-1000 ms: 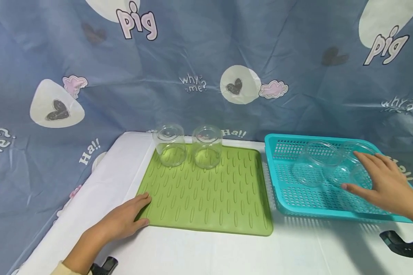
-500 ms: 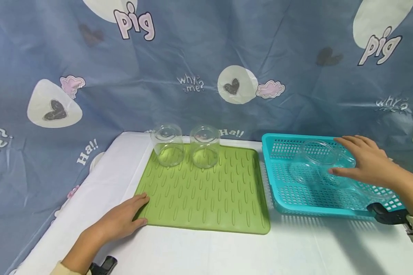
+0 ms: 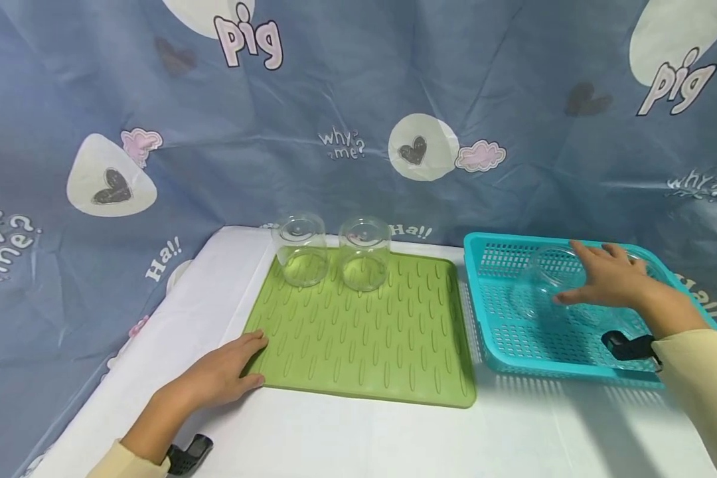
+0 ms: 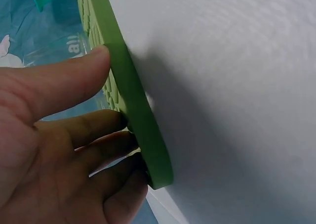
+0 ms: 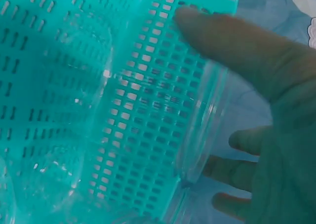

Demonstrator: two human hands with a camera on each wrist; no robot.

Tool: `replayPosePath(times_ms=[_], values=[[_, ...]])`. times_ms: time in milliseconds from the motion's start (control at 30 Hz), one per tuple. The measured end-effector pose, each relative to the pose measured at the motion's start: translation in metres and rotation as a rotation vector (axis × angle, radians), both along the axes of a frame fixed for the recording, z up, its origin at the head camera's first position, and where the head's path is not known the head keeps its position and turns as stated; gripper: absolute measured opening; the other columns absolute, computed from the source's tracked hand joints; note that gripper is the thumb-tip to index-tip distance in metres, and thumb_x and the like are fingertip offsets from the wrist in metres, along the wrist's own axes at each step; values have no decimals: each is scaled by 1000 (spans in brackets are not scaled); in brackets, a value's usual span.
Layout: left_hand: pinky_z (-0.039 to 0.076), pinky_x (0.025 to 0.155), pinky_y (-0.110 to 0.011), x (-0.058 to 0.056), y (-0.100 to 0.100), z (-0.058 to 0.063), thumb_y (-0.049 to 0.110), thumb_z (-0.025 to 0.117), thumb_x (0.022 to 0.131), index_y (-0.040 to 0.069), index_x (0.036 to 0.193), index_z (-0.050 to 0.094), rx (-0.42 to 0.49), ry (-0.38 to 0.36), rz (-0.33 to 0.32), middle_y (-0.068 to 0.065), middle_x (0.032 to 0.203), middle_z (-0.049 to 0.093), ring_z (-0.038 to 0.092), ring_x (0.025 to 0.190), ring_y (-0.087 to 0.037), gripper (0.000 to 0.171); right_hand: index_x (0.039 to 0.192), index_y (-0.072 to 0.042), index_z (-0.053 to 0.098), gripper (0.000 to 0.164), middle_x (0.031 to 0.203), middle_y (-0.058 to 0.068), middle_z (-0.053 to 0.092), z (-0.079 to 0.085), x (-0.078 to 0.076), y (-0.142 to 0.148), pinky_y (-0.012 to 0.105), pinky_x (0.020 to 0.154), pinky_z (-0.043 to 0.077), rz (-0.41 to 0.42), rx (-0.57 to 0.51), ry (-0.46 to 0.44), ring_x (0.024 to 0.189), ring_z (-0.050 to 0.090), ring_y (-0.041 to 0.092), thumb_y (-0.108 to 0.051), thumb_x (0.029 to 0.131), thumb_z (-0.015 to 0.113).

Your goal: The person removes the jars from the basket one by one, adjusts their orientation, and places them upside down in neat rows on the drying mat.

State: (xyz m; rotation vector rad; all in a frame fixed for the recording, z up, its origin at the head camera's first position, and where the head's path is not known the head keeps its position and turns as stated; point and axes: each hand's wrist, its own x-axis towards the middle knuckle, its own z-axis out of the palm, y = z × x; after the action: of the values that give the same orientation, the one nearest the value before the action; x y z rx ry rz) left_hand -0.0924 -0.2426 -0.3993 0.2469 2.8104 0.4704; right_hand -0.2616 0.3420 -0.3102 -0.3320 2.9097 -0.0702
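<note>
Two clear glasses (image 3: pixel 301 252) (image 3: pixel 364 255) stand upside down at the back left of a green ridged mat (image 3: pixel 358 345). My left hand (image 3: pixel 224 372) rests at the mat's front left corner; the left wrist view shows its thumb and fingertips touching the mat's edge (image 4: pixel 133 105). Over the turquoise basket (image 3: pixel 558 372), my right hand (image 3: pixel 612 279) is spread above several clear glasses (image 3: pixel 534 285). In the right wrist view, thumb and fingers lie on either side of a glass rim (image 5: pixel 202 125), with a gap around it. The hand partly hides the other glasses.
The mat and basket lie side by side on a white-covered table (image 3: pixel 406 441). A blue printed cloth (image 3: pixel 334 86) hangs close behind them. The basket's raised perforated walls surround the glasses.
My right hand has moved left and over the basket, from its right side toward the left glass. The left hand stays at the mat corner. The head view has shifted slightly.
</note>
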Motion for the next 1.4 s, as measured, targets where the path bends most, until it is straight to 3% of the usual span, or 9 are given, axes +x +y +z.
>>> replayPosePath(times_ms=[167,367,567,733,867,1100,1233,1400], values=[[39,113,-60,-2,4,0,27,72,89,-4,142,48,-4,-15,12,-25,154,40,40,140,-47,66,155,5,13,128,147,42,25,-1,-4,-3,83,92,25,-6,24,30,132,16,65,-65,70,78],[39,113,-60,-1,5,2,26,74,87,-4,141,50,-18,-32,25,-25,153,41,42,139,-47,66,152,6,23,118,149,39,29,-6,-2,-19,80,94,28,53,-45,28,131,22,63,-58,72,80],[40,112,-59,-2,7,4,26,75,86,-4,140,51,-33,-23,24,-25,152,43,44,138,-47,65,155,8,7,118,153,43,15,-13,-7,-28,74,92,44,136,-293,-122,131,31,65,-43,79,81],[41,112,-59,-3,8,6,26,75,86,-3,140,51,-44,-24,23,-24,152,43,45,138,-46,66,158,-5,-10,119,154,43,13,-20,-15,-22,69,87,49,118,-442,-250,132,25,69,-34,84,78],[42,111,-59,-5,9,7,26,76,85,-3,139,51,-49,-28,24,-24,152,43,46,137,-46,66,159,-9,-6,117,154,38,24,-26,-17,-22,65,87,52,90,-490,-207,134,33,62,-38,84,79],[41,111,-59,-5,9,6,26,76,85,-3,140,51,-49,-29,34,-25,152,43,45,137,-47,66,158,1,-1,114,147,35,39,-20,-15,-28,59,84,53,53,-451,-131,126,49,55,-43,85,76],[41,112,-59,-5,8,5,25,75,86,-3,140,51,-46,-37,47,-24,153,42,44,138,-47,66,157,1,3,113,144,36,40,-16,-9,-27,59,81,53,33,-444,-93,122,51,54,-44,84,76],[40,113,-60,-5,8,6,25,75,87,-3,140,50,-47,-40,56,-24,153,42,43,138,-47,66,159,-6,1,114,148,35,34,-12,0,-30,64,83,51,42,-512,-34,128,44,53,-39,83,79]])
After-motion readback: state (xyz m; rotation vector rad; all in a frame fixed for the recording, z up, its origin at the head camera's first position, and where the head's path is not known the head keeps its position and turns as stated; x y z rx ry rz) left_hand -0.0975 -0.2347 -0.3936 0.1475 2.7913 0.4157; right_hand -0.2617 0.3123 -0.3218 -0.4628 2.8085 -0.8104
